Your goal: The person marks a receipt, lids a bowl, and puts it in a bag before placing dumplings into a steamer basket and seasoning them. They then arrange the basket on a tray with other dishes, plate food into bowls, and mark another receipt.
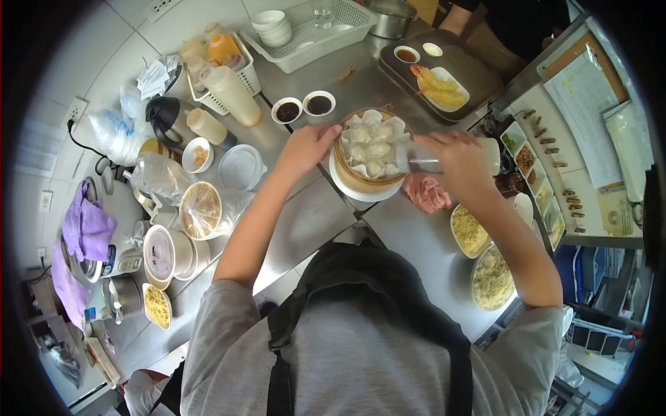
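A round bamboo steamer [372, 184] lined with white paper holds several pale dumplings [374, 148]. It stands on a white plate [347, 186] on the steel counter. My left hand [310, 146] touches the steamer's left rim, its fingers pressed together. At the steamer's right edge, my right hand [454, 154] is wrapped round a clear container [418, 158], which lies sideways with its end by the dumplings. What the container holds is hard to make out. Just below it lies a crumpled pink cloth [426, 192].
Two sauce dishes [319, 104] sit beyond the steamer. A dark tray [479, 69] with fried food is at the upper right, near another person's arm [456, 19]. Bowls of crumbs [492, 279] stand right; bottles [232, 93], tubs [166, 253] and bags crowd the left.
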Tool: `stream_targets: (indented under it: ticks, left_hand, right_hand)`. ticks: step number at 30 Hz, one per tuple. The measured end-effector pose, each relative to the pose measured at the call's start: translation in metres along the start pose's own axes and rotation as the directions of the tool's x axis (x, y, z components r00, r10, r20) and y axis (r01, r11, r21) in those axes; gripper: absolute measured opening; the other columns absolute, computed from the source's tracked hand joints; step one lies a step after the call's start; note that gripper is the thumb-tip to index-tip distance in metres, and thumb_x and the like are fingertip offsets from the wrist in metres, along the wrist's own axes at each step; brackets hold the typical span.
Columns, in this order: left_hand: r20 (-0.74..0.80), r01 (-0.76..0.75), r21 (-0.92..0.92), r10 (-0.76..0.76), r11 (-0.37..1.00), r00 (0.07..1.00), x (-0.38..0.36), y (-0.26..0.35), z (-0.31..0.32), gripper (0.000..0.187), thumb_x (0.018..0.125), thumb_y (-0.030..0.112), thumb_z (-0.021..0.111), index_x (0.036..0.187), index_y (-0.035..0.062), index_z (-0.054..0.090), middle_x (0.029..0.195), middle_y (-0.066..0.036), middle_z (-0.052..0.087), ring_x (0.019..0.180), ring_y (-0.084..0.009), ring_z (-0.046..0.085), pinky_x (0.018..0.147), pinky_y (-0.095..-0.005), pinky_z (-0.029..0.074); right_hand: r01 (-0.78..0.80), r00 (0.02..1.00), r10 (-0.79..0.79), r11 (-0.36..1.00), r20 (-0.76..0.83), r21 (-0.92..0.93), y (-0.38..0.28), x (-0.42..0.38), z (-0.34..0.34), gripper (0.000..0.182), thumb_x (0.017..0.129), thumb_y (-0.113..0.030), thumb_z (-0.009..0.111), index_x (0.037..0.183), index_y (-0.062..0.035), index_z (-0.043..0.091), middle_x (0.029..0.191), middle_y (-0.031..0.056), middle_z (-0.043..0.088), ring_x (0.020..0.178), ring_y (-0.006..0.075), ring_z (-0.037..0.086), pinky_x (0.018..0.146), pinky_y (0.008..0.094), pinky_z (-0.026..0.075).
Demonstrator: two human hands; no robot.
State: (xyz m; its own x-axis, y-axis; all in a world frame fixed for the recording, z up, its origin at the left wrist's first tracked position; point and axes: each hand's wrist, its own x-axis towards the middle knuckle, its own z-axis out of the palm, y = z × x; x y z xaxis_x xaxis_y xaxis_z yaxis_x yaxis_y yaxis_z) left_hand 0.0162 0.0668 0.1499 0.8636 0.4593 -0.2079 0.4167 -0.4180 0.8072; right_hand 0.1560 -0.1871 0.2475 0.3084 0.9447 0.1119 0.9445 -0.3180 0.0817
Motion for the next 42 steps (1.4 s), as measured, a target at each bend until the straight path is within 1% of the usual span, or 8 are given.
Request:
stream_targets:
  ticks: [6,9,12,17,21,30,39,42]
  left_hand:
    - [0.056,-0.107,0.293,0.095,0.95,0.994,0.024,0.001,0.017,0.044,0.09,0.041,0.05,0.09,-0.0007,0.065,0.054,-0.007,0.06,0.048,-0.017,0.061,0.054,-0.0313,0.051]
    - [0.023,-0.14,0.299,0.14,0.944,0.99,0.02,0.011,0.013,0.039,0.088,0.035,0.051,0.086,-0.0024,0.062,0.055,-0.008,0.06,0.047,-0.0176,0.061,0.053,-0.0322,0.051]
    - [-0.057,-0.108,0.205,0.121,0.973,0.991,0.015,0.017,-0.009,0.036,0.088,0.031,0.052,0.086,-0.0042,0.061,0.057,-0.01,0.06,0.047,-0.0179,0.061,0.05,-0.0312,0.051]
    - [-0.233,-0.024,0.155,0.06,0.988,0.971,-0.047,0.036,-0.068,0.033,0.086,0.027,0.053,0.079,-0.0042,0.06,0.056,-0.015,0.06,0.047,-0.0221,0.063,0.052,-0.0327,0.05]
    - [-0.291,0.105,0.19,-0.046,0.976,0.956,-0.102,0.002,-0.069,0.032,0.087,0.023,0.051,0.078,-0.0064,0.059,0.054,-0.015,0.059,0.045,-0.0225,0.062,0.049,-0.0321,0.05]
    - [-0.29,0.348,-0.009,-0.335,0.938,0.897,-0.15,-0.087,-0.015,0.03,0.087,0.021,0.05,0.083,-0.0063,0.061,0.053,-0.014,0.06,0.043,-0.0203,0.061,0.047,-0.0317,0.049]
    - [-0.352,0.347,-0.043,-0.339,0.937,0.872,-0.156,-0.111,-0.003,0.025,0.085,0.019,0.053,0.085,-0.0053,0.06,0.056,-0.014,0.061,0.044,-0.0212,0.06,0.049,-0.033,0.049]
    - [-0.362,0.324,-0.058,-0.323,0.944,0.874,-0.157,-0.125,0.003,0.027,0.085,0.02,0.055,0.092,-0.005,0.061,0.057,-0.014,0.061,0.047,-0.0225,0.061,0.052,-0.0341,0.05]
  right_hand:
    - [-0.115,0.991,0.126,0.977,-0.047,0.182,0.05,-0.012,0.024,0.066,0.057,-0.006,0.077,0.121,-0.0093,0.058,0.11,0.0113,0.064,0.097,0.0275,0.062,0.088,0.0369,0.048]
    - [-0.329,0.924,0.37,0.646,0.094,0.689,0.065,-0.025,0.04,0.066,0.062,-0.014,0.076,0.125,-0.0092,0.056,0.109,0.013,0.065,0.101,0.0233,0.062,0.09,0.0324,0.047]
    - [-0.218,0.88,0.47,0.28,0.065,0.935,0.069,-0.032,0.074,0.075,0.059,-0.02,0.08,0.129,-0.0087,0.053,0.112,0.0156,0.064,0.105,0.0188,0.061,0.091,0.0281,0.046]
    - [-0.311,0.933,0.356,0.737,0.047,0.6,0.048,-0.024,0.064,0.064,0.063,-0.016,0.075,0.123,-0.0081,0.057,0.114,0.014,0.063,0.101,0.028,0.061,0.09,0.0364,0.047]
    - [-0.067,0.991,0.097,0.954,-0.089,0.292,0.038,-0.012,0.075,0.053,0.066,-0.009,0.067,0.118,-0.0101,0.061,0.109,0.0105,0.064,0.095,0.0309,0.059,0.091,0.0407,0.044]
    - [0.024,0.992,-0.012,0.996,-0.128,0.088,0.033,0.041,0.079,0.042,0.074,-0.001,0.054,0.113,-0.013,0.064,0.105,0.0066,0.065,0.096,0.0269,0.058,0.093,0.039,0.04]
    - [0.057,0.998,-0.056,0.997,-0.036,0.045,0.044,0.014,0.069,0.053,0.062,-0.003,0.069,0.114,-0.0157,0.064,0.11,0.0069,0.065,0.098,0.0272,0.06,0.095,0.0391,0.042]
    - [-0.085,0.995,0.06,0.937,0.083,0.338,0.05,0.026,0.067,0.061,0.057,-0.004,0.073,0.116,-0.0143,0.063,0.111,0.0093,0.065,0.097,0.0282,0.061,0.092,0.0374,0.046]
